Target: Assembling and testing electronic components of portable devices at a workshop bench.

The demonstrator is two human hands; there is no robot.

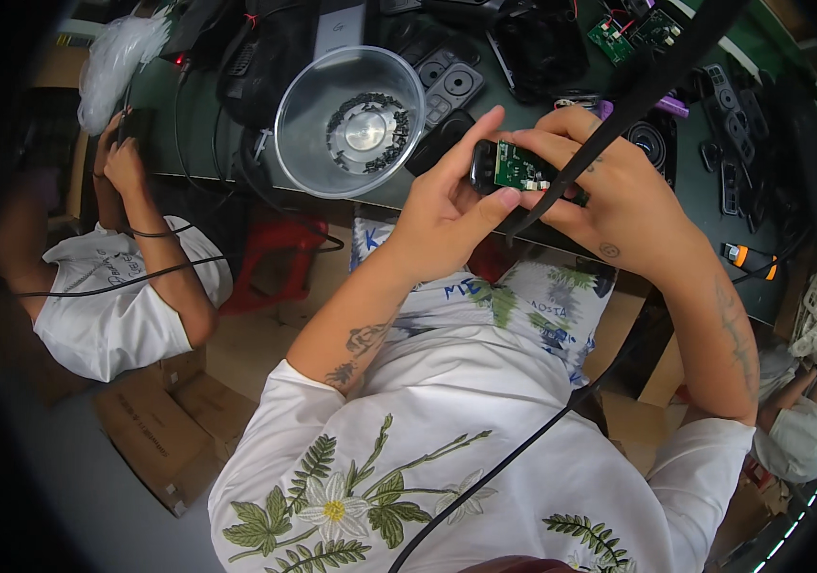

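Observation:
Above the table's near edge, both hands meet around one small assembly. My left hand [442, 210] is closed on a glossy black plastic housing [483, 170], its thumb lying along the lower edge of a green circuit board [516, 164]. The board, with small white connectors, sits against the housing; whether it is seated inside cannot be seen. My right hand [619, 181] has its fingers bent around the board's right end, and a black strap [652, 100] crossing the view partly covers them. Just left stands a clear plastic bowl [286, 143] with many small dark parts [392, 124] inside.
Grey speaker-like panels [451, 84] and black housings lie behind the hands. More circuit boards [611, 40] are at the back right. An orange-and-black tool [751, 260] rests near the right edge. A co-worker in a white shirt [131, 296] sits left, near a red stool [275, 253].

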